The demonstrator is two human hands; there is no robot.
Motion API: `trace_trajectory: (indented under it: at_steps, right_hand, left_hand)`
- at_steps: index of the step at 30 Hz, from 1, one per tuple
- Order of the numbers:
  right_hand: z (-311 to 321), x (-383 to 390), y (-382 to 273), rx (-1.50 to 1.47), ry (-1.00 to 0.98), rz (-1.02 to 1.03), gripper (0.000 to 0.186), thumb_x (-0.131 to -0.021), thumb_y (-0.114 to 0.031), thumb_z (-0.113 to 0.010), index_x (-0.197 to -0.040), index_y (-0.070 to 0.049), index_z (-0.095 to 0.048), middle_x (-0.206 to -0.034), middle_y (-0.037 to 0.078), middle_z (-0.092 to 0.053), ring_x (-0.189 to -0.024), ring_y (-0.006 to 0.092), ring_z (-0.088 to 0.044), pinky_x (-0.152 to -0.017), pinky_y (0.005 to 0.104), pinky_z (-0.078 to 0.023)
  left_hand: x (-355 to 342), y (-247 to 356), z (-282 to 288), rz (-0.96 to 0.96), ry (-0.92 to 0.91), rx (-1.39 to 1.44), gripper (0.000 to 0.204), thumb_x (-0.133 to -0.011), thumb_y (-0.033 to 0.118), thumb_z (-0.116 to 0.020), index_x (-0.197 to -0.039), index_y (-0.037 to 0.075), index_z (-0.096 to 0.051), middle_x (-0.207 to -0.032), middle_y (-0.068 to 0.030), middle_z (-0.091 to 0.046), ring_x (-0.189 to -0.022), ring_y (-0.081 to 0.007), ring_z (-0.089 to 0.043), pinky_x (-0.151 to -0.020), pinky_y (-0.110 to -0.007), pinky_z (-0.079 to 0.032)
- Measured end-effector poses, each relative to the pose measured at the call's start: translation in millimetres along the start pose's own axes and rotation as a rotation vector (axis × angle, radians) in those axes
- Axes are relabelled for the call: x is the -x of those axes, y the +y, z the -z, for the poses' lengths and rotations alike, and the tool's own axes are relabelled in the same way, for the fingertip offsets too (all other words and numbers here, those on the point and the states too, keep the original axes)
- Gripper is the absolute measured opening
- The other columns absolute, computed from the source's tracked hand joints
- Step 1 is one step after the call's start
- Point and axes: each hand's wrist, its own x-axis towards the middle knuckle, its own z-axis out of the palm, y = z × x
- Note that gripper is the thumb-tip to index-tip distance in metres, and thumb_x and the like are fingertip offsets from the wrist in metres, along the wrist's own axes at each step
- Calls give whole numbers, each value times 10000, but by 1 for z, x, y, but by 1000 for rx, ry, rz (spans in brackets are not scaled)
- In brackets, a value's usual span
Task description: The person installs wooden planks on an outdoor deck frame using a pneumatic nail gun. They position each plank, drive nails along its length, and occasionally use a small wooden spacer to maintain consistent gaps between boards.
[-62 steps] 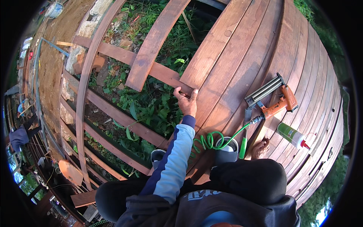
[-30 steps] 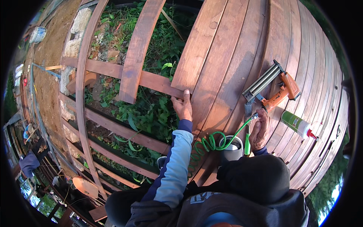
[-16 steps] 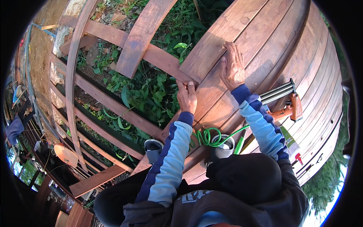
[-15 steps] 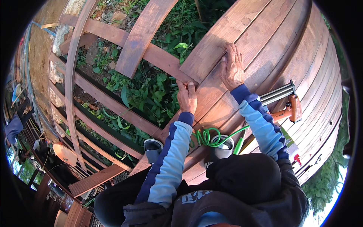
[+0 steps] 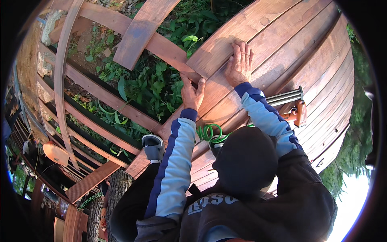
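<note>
My left hand [image 5: 192,92] grips the left end of a reddish-brown deck board [image 5: 258,30], at the edge where the decking stops over open joists. My right hand [image 5: 240,64] lies flat on the same board a little to the right, fingers spread, holding nothing. Both sleeves are blue with a dark stripe. An orange nail gun [image 5: 296,109] lies on the decking to the right of my right forearm. A green coiled air hose [image 5: 210,133] runs across the boards below my hands.
Curved joists [image 5: 100,94] cross an open gap over green plants [image 5: 161,80] to the left. A loose short board [image 5: 141,32] rests across the joists at the top. My grey shoe [image 5: 153,146] stands at the decking edge. More decking spreads right.
My right hand left the spot beside the nail gun and now presses flat on the board. My left hand stayed at the board's end. The view tilted slightly.
</note>
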Motion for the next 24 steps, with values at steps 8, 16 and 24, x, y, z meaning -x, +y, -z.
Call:
trace_trajectory:
  at_steps: [8, 16, 24]
  right_hand:
    - [-6, 4, -3, 73, 16, -13, 488, -770, -19, -488, -1254, -48, -429, -1312, 158, -416, -1263, 374, -350, -1067, 515, -218]
    - [-4, 4, -2, 48, -29, -5, 507, -770, -51, -526, -1262, -41, -407, -1318, 148, -398, -1267, 369, -333, -1069, 530, -206]
    - [-9, 8, 5, 55, -13, 37, 513, -782, -67, -516, -1282, -64, -401, -1354, 129, -383, -1297, 348, -291, -1072, 513, -185]
  left_hand:
    - [11, -6, 14, 126, -57, -324, 706, -890, 429, -537, -1366, -40, -310, -1073, -267, -598, -935, -408, -595, -820, -444, -473]
    - [79, -23, 81, 157, -108, -653, 545, -874, 490, -514, -1203, 55, -538, -1113, -193, -587, -1030, -358, -554, -882, -446, -425]
    - [96, -26, 71, 237, 32, -661, 414, -866, 386, -565, -1131, 69, -571, -1053, -161, -587, -1021, -351, -537, -912, -458, -389]
